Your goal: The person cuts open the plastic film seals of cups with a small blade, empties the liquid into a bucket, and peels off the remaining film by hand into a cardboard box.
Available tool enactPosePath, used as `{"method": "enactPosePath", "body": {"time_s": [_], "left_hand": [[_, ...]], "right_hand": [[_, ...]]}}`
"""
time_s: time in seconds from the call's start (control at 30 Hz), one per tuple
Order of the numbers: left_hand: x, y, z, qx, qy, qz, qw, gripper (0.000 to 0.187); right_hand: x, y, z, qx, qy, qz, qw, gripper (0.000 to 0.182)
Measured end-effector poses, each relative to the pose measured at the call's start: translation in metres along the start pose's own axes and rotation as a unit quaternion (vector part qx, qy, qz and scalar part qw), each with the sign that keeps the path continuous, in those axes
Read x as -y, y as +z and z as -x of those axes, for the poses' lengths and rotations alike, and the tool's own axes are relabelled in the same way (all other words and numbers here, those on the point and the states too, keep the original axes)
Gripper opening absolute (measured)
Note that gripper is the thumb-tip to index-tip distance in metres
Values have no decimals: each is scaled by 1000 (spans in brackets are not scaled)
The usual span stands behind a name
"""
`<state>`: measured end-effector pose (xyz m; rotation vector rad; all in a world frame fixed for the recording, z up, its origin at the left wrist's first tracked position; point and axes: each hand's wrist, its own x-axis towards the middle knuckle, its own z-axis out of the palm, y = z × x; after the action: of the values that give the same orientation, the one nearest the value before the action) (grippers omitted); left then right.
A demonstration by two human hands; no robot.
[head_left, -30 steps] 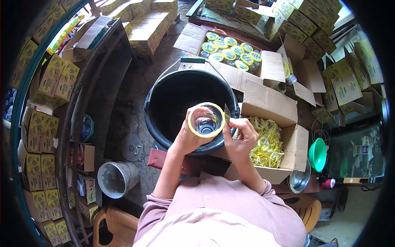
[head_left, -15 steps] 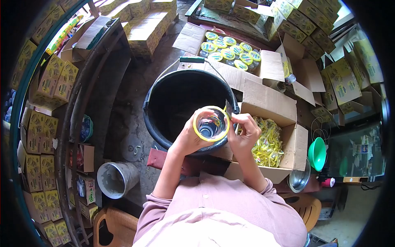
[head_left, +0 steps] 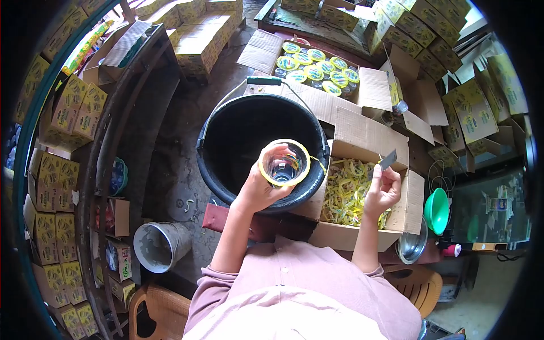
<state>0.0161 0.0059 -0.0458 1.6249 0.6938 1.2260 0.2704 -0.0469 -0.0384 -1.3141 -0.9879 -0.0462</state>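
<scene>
A clear plastic cup (head_left: 281,174) with a yellow rim is in my left hand (head_left: 259,187), its fingers wrapped round the side. The rim faces up toward me, and a thin yellow strip (head_left: 319,163) sticks out from its right side. Beneath the cup stands a large black bucket (head_left: 238,127). My right hand (head_left: 383,194) pinches a small flat metal blade (head_left: 388,159), held above an open cardboard box (head_left: 371,133). Yellow plastic scraps (head_left: 345,195) fill much of that box.
Behind, a carton of yellow-lidded cups (head_left: 314,72) lies open. A grey bucket (head_left: 161,247) stands on the floor at left. To the right are a green bowl (head_left: 437,211) and a metal bowl (head_left: 412,247). Stacked printed cartons (head_left: 59,181) line the left side.
My right hand has moved right with the blade, away from the cup's rim and over the box of scraps. The cup has shifted slightly left and up in my left hand.
</scene>
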Motion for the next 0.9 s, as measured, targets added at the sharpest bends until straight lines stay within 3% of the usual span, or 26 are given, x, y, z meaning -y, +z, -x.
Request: {"method": "enactPosePath", "body": {"time_s": [0.1,0.13,0.23,0.33,0.5,0.6,0.63,0.8,0.9], "left_hand": [[-1,1,-2,-8,8,17,1000,68],[-1,2,-2,-10,9,25,1000,68],[-2,2,-2,-24,-10,20,999,66],[7,2,-5,-42,14,5,999,63],[11,2,-10,-49,52,2,997,66],[11,3,-8,-55,39,-2,998,66],[13,3,-8,-51,37,-2,998,65],[14,4,-9,-47,36,8,998,62],[12,4,-9,-47,31,-12,998,64]], "right_hand": [[-9,-10,9,26,30,55,998,15],[-12,-15,6,109,10,171,979,42],[-15,-26,9,267,182,252,912,79],[-26,-38,11,278,175,264,907,75],[-16,-42,11,235,165,215,934,36],[0,-36,10,196,164,159,954,26],[3,-30,9,188,108,149,965,17],[56,19,15,195,-23,17,980,16],[79,43,21,216,-83,10,973,18]]}}
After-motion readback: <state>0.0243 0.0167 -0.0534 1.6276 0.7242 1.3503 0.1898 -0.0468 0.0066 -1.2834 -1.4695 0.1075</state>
